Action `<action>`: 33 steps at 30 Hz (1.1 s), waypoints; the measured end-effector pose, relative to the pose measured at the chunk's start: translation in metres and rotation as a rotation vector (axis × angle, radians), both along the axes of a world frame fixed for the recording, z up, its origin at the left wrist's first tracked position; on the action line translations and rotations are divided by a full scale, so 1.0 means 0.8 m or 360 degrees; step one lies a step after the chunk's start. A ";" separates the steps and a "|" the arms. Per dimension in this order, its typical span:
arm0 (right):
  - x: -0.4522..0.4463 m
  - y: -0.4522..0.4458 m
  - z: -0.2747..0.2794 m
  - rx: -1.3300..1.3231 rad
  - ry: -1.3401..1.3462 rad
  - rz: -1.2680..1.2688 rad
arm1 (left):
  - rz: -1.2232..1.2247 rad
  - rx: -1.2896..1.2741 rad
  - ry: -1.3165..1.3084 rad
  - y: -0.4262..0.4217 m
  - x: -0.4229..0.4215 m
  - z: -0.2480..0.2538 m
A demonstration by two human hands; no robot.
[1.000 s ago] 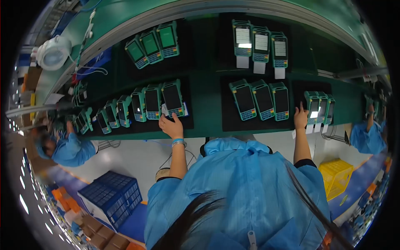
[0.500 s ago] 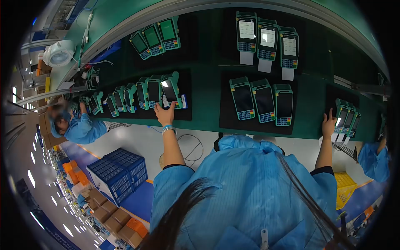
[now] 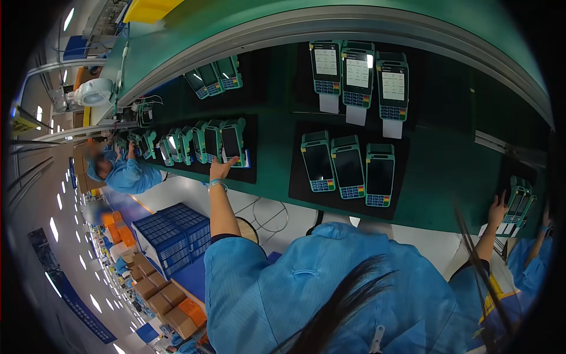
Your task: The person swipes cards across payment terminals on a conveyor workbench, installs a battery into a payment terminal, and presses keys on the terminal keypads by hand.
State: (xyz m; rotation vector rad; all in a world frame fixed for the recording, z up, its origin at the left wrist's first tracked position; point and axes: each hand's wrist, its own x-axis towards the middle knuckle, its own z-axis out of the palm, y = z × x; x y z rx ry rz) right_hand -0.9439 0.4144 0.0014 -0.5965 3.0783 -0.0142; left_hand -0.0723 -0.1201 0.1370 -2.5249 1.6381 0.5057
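My left hand (image 3: 221, 170) is at the lower edge of the end card payment terminal (image 3: 232, 143) in the left row, with thumb and fingers spread apart. This terminal has a green casing and a dark screen; a white-and-blue item (image 3: 246, 158) shows beside it. Far to the right, my right hand (image 3: 498, 211) rests by the table edge with its index finger stretched out. It is beside a small group of card payment terminals (image 3: 519, 200) with white paper at their lower ends. Whether it touches them I cannot tell.
On dark mats stand three terminals with lit screens (image 3: 357, 71), three with dark screens (image 3: 348, 168), and more at the back left (image 3: 209, 76). A metal rail (image 3: 330, 12) crosses above the table. Co-workers sit left (image 3: 132, 176) and right (image 3: 527, 259). Blue crates (image 3: 171, 233) stand on the floor.
The head view has shifted and turned. The end terminal at my left hand was tilted across its neighbour and now lies more in line. My right hand stays beside the right group.
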 end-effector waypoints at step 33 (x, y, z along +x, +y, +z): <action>0.204 -0.436 0.065 -0.1568 -0.1206 -0.0027 | -0.0082 -0.0128 -0.0296 0.012 0.006 -0.018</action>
